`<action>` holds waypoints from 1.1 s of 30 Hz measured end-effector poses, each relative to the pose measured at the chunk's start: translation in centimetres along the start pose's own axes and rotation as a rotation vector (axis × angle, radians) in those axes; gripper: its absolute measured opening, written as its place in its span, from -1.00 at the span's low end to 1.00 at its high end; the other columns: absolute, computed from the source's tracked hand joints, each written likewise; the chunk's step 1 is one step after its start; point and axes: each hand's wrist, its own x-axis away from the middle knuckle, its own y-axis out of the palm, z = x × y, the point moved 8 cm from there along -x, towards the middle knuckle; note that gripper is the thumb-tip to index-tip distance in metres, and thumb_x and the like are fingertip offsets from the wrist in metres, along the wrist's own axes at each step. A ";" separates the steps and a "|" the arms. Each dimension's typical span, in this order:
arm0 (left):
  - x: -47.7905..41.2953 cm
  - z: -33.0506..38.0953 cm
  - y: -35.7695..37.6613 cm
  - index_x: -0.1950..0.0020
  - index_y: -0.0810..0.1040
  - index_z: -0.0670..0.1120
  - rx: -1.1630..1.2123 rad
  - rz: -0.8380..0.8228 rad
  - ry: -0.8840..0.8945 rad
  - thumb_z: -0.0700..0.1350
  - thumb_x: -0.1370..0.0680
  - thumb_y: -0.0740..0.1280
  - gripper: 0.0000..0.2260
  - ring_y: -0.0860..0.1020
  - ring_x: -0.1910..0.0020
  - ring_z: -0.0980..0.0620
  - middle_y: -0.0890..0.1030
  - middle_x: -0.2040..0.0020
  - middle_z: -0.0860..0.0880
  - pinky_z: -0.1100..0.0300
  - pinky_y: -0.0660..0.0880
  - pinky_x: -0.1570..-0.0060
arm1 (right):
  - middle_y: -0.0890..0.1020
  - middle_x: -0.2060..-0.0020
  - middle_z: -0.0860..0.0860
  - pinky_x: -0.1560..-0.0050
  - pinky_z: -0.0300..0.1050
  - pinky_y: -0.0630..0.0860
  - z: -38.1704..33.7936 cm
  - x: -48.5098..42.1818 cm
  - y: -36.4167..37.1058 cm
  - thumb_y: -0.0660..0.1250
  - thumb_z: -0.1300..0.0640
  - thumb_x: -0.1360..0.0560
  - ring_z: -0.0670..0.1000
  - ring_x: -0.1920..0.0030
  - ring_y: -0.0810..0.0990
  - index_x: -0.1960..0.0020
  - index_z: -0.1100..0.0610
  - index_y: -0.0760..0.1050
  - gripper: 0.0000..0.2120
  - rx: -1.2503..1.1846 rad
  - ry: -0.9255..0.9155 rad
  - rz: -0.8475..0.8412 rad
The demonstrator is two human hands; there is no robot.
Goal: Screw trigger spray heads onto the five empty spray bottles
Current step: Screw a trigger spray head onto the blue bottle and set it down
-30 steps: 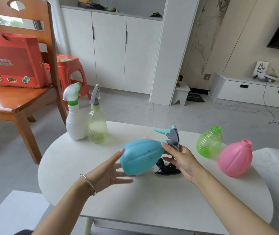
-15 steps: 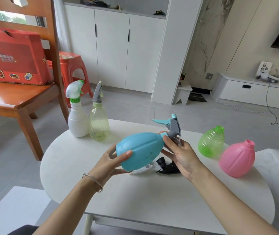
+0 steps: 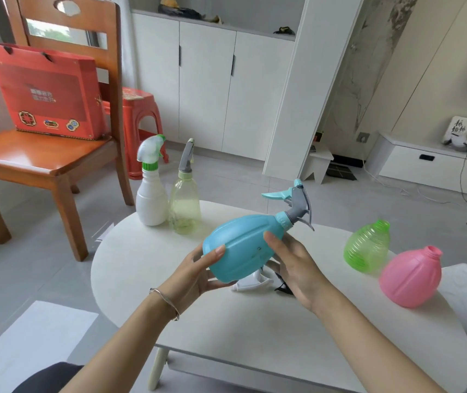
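A blue bottle (image 3: 242,249) with a grey and teal trigger head (image 3: 294,202) on its neck is tilted above the white table (image 3: 255,330), head pointing up and right. My left hand (image 3: 198,275) cups its base. My right hand (image 3: 297,265) grips its body near the neck. Under the bottle lie a loose white spray head (image 3: 248,283) and a black spray head (image 3: 282,286), partly hidden by my right hand. A green bottle (image 3: 367,246) and a pink bottle (image 3: 409,276) stand headless at the right. At the back left, a white bottle (image 3: 151,198) and a clear bottle (image 3: 184,204) carry heads.
A wooden chair (image 3: 42,163) with a red box (image 3: 48,90) stands left of the table, a red stool (image 3: 138,112) behind it. White cabinets line the back wall. A cable runs over the floor at the far right.
My right hand has slid from the trigger head down onto the bottle's body. My left hand has closed on the bottle's base. The bottle now tilts with its head higher.
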 end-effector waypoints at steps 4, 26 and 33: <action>0.5 0.5 -0.4 -0.30 0.49 0.05 0.096 -0.055 0.004 0.19 -0.25 0.52 -0.35 0.58 -0.19 -0.12 0.56 -0.28 -0.10 -0.04 0.56 -0.12 | 0.59 -0.21 -0.04 -0.25 -0.07 0.50 0.0 0.0 2.7 0.43 0.06 -0.39 -0.04 -0.22 0.57 -0.31 0.00 0.41 -0.49 0.066 -0.020 -0.096; 3.6 8.4 -16.9 -0.29 0.35 0.14 -0.544 0.425 0.363 0.18 -0.54 0.15 -0.66 0.57 -0.06 0.10 0.56 -0.16 0.00 0.27 0.52 -0.03 | 0.52 -0.25 -0.12 -0.08 -0.31 0.52 2.7 -8.7 17.0 0.46 0.09 -0.39 -0.15 -0.24 0.52 -0.38 -0.07 0.32 -0.39 0.197 -0.247 -0.011; 3.5 6.6 -21.0 -0.29 0.40 0.04 -0.509 0.434 0.277 0.12 -0.48 0.17 -0.60 0.53 -0.21 0.05 0.55 -0.21 -0.02 0.38 0.52 0.01 | 0.45 -0.32 -0.06 0.07 -0.44 0.49 6.0 -10.2 19.5 0.48 0.13 -0.38 -0.05 -0.31 0.45 -0.32 -0.15 0.29 -0.38 0.232 -0.231 0.009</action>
